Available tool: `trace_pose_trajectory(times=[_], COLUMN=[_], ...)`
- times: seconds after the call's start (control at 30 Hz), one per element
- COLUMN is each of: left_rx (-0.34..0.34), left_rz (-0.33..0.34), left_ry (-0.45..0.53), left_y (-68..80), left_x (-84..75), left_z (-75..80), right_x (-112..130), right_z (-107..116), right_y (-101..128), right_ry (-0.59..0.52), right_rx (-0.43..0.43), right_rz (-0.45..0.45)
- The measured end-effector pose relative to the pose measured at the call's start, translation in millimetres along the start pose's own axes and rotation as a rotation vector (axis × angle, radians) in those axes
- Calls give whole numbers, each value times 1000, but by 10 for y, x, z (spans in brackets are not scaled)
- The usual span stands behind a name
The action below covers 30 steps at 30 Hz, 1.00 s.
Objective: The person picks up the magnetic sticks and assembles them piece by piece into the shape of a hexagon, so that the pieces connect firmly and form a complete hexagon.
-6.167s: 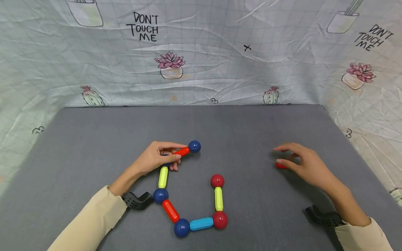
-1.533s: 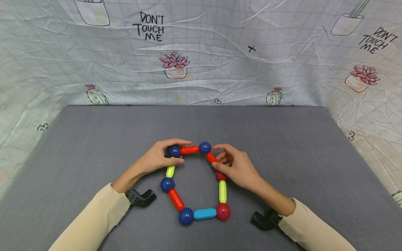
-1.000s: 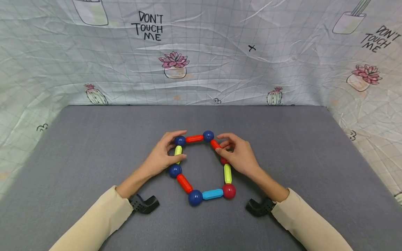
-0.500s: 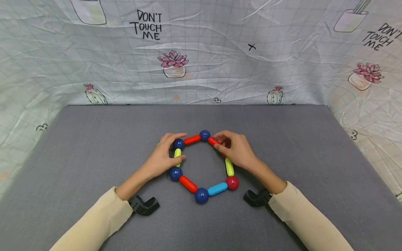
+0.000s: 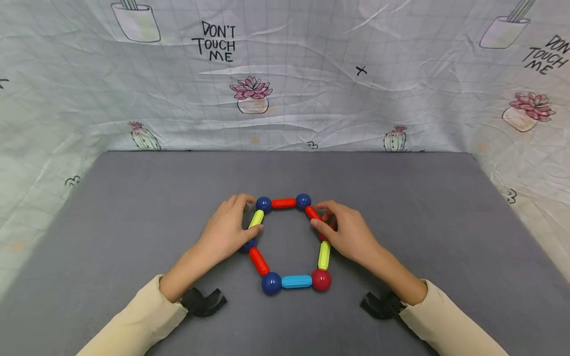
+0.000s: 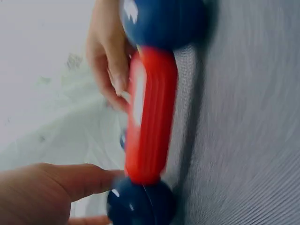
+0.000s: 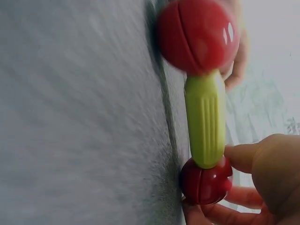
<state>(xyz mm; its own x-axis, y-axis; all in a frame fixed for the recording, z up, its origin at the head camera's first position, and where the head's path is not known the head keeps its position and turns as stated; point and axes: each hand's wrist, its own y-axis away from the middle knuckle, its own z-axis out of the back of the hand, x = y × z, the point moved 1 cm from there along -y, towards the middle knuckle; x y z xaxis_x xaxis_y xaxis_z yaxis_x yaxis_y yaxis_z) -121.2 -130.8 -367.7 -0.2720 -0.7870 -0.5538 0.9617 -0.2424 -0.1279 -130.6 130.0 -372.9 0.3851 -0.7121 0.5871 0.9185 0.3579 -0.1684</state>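
Observation:
A closed ring of magnetic sticks and balls lies on the grey table. My left hand [image 5: 226,225] holds its left side, the thumb across the yellow-green stick [image 5: 256,218] and over part of the left blue ball [image 6: 143,201]. On the opposite side my right hand [image 5: 349,228] grips the upper right red stick [image 5: 313,212] and the red ball [image 7: 206,180] at its end, which it mostly covers in the head view. The front holds a blue ball [image 5: 271,283], a light-blue stick [image 5: 297,282] and a red ball [image 5: 321,280]. A red stick [image 5: 283,203] joins two blue balls at the back.
The grey tabletop [image 5: 414,198] extends all around the ring. Behind it hangs a pale cloth [image 5: 311,99] with drawn cacti and lettering. Black cameras sit on both wrists, the left one [image 5: 205,302] beside the ring's front left.
Earlier the ring was open at the right, with my right hand away at a loose red stick. Now that stick bridges the gap. Lately the ring's shape has shifted slightly and evened out.

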Motion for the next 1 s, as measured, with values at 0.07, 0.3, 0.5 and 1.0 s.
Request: trace_pose_trajectory(times=[0.07, 0.3, 0.5, 1.0], left_rx=[27, -10, -83, 12], left_rz=[37, 86, 11, -84], left_ry=[-47, 44, 117, 193], left_y=[93, 247, 255, 193], left_x=[-50, -32, 40, 144], left_z=[12, -57, -131, -103], right_x=[12, 0, -19, -36], right_z=[3, -36, -46, -87], right_y=[64, 109, 155, 156], right_ry=[17, 54, 60, 47], right_rx=[15, 15, -24, -82], right_rz=[-2, 26, 14, 44])
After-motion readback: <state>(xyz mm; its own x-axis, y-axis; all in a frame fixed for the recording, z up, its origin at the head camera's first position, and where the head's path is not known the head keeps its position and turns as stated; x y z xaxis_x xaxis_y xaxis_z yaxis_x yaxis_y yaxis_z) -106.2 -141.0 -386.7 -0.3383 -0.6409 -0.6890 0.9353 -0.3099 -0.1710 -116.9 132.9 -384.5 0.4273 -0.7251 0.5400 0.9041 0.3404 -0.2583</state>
